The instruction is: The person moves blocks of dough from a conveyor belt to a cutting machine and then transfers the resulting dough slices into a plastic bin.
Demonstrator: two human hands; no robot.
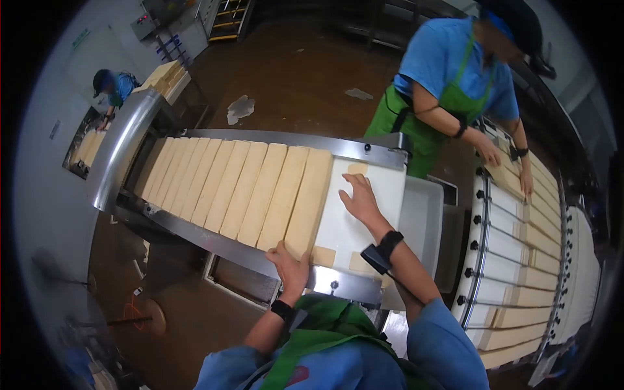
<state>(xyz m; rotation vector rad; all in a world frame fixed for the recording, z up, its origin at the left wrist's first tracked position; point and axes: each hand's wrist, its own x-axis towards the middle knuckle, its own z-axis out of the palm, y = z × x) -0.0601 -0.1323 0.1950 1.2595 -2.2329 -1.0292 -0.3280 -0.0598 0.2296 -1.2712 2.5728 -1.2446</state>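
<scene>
Step, judged: handling end slab [309, 201], last in row [224, 182] on conveyor [348, 149]. Left hand [290, 268] touches near end, grip unclear; right hand [361, 200] spread, empty, over white belt [344, 229]. Next move likely calls for far-end contact.

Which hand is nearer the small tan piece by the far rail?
Right. The right hand is just on the near side of the small tan piece, close to it. The left hand is farther away, at the near end of the rightmost slab.
</scene>
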